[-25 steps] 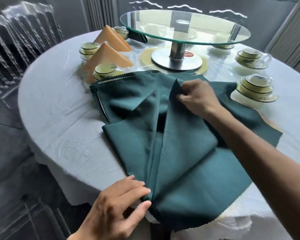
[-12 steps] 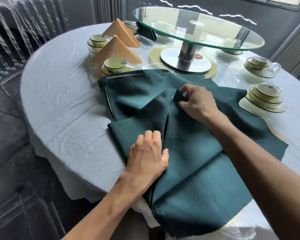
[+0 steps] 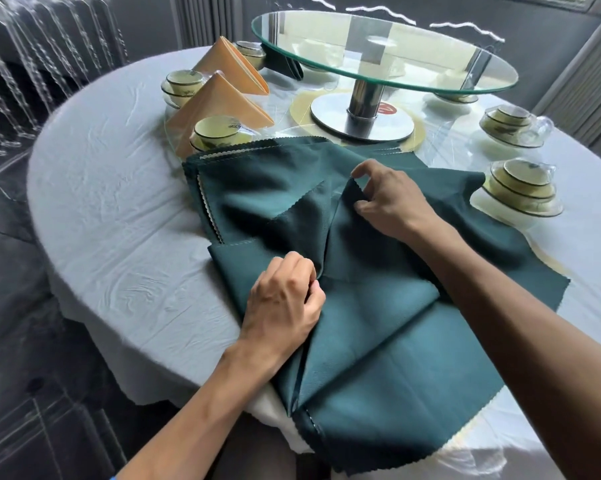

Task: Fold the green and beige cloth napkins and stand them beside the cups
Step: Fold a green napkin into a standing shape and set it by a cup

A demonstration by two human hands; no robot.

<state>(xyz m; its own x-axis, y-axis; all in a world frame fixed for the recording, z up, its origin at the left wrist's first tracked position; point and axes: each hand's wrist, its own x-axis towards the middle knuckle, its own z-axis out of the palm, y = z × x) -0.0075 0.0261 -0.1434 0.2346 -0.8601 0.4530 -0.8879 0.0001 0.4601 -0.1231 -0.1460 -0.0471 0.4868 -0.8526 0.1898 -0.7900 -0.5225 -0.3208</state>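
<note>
2 beige napkins are standing folded by the cups at far left. Left hand grip is pinching a fold of the green napkin lying on the counter; right hand grip is pinching its raised corner.

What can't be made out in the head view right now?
- Left hand fingertips: curled under into the green napkin, grip detail hidden.
- Number of green cloths in the stack: only edges show; the top napkin covers the rest.
- Dark folded napkin: partly behind the glass turntable.
- Cup beyond the turntable: blurred through the glass.
- Right hand: forearm cut by the frame edge.
</note>
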